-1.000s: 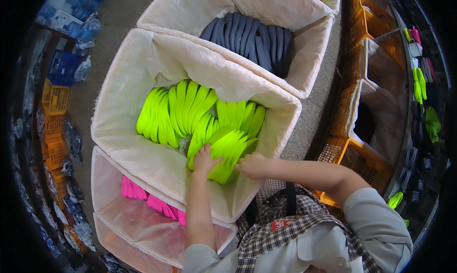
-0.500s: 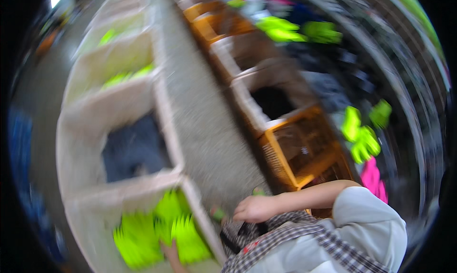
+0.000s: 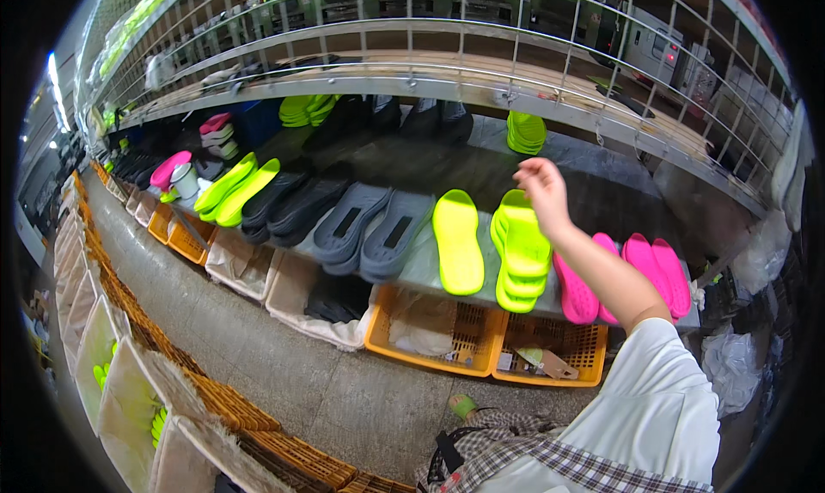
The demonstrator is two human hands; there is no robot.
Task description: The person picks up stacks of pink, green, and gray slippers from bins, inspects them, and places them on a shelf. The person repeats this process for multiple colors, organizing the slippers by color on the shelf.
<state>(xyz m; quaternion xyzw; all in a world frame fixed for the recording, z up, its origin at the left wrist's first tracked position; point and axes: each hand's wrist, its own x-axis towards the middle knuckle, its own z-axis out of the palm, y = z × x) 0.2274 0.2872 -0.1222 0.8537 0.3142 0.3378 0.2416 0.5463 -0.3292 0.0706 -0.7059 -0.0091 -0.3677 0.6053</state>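
Note:
My right hand [image 3: 543, 191] is above the table, its fingers loosely bent and apart with nothing between them. Just beneath and beside it lies a stack of neon yellow shoe soles [image 3: 522, 261]; I cannot tell whether the hand touches it. One neon yellow sole [image 3: 458, 242] sits to the left of that stack. Pink soles [image 3: 655, 274] are on the right, partly behind my forearm. Farther left come grey soles [image 3: 397, 238] with dark slots, then black ones [image 3: 296, 208]. Behind my hand is another small yellow stack [image 3: 526, 132]. My left hand is out of view.
A wire-mesh rail [image 3: 464, 38] runs above the table. Below its front edge [image 3: 412, 278] stand orange crates [image 3: 434, 364] and cloth-lined bins [image 3: 288, 300]. More lined bins [image 3: 129, 381] stand in a row at left, across the grey floor aisle [image 3: 284, 356].
The view has swung from the row of bins to the table. My right hand has risen from my waist to above the soles. My left hand, earlier at yellow soles in a bin, has left view.

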